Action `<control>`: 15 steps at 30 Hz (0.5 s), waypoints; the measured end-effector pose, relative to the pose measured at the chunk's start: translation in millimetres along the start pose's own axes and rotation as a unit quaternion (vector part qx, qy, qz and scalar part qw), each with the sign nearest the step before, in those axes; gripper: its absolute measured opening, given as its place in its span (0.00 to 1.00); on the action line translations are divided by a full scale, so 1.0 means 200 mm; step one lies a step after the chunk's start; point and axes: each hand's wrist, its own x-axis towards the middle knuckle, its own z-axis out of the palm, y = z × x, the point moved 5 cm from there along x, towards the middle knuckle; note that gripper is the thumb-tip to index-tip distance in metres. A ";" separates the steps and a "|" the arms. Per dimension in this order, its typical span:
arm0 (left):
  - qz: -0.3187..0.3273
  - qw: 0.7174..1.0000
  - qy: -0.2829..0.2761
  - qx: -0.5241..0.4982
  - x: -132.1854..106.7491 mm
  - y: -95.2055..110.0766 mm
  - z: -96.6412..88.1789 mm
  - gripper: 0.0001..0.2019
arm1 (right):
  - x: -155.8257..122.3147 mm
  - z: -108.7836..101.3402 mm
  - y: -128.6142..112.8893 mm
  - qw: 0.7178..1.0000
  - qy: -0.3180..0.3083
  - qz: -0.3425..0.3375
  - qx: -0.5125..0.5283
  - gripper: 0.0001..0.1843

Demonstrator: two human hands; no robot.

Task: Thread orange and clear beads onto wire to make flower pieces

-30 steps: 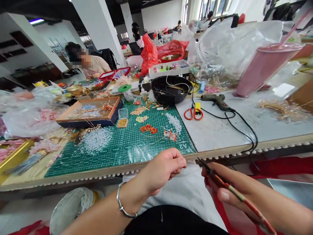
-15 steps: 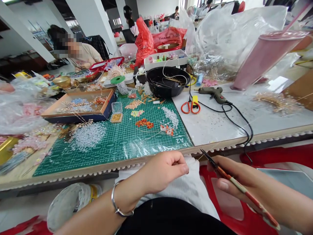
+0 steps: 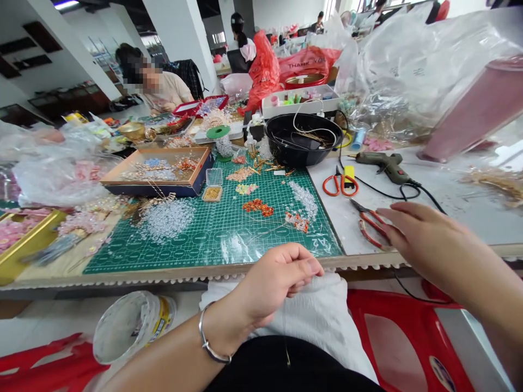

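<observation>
My left hand (image 3: 281,280), a bangle at its wrist, is closed in a pinch above the lap at the table's front edge. From it a thin wire (image 3: 285,332) hangs down over the dark top; what sits between the fingertips is too small to make out. My right hand (image 3: 425,234) is over the white board, fingers stretched out beside the pliers (image 3: 372,224). These orange-handled pliers rest at the board's front edge, jaws pointing away, handle ends partly covered by the fingers. Behind them lie orange-handled scissors (image 3: 340,185) and a glue gun (image 3: 386,164).
A green cutting mat (image 3: 220,245) carries clear beads (image 3: 167,220), orange beads (image 3: 258,207) and a small box of gold beads (image 3: 212,194). Behind stand a shallow box (image 3: 155,188), a black bowl (image 3: 304,155) and a pink cup (image 3: 469,114). A person (image 3: 163,90) sits across.
My right hand has moved up and forward from above the lap to the board, and its fingers have loosened from the pliers. My left hand stays pinched; the view has shifted slightly.
</observation>
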 end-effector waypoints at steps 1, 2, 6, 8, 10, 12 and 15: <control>0.005 1.000 0.002 -0.013 0.00 0.00 0.00 0.11 | -0.02 0.02 -0.06 0.999 -0.017 -0.024 0.022 0.20; 0.008 1.000 0.002 -0.024 -0.01 0.00 0.00 0.11 | -0.05 0.05 -0.12 0.998 -0.029 -0.039 0.042 0.20; 0.008 0.998 -0.025 -0.052 -0.01 -0.01 0.03 0.12 | -0.21 0.24 -0.31 0.952 -0.088 0.001 0.293 0.14; -0.001 0.998 -0.038 -0.059 0.00 -0.01 0.05 0.11 | -0.25 0.32 -0.34 0.900 -0.082 0.040 0.426 0.11; -0.013 0.997 -0.047 -0.061 0.00 -0.03 0.05 0.10 | -0.25 0.37 -0.34 0.850 -0.072 0.071 0.516 0.07; -0.028 0.997 -0.062 -0.043 0.00 -0.05 0.05 0.09 | -0.24 0.40 -0.34 0.816 -0.076 0.114 0.561 0.04; -0.012 0.996 -0.069 0.056 -0.02 -0.05 0.03 0.09 | -0.21 0.38 -0.31 0.775 -0.093 0.203 0.591 0.07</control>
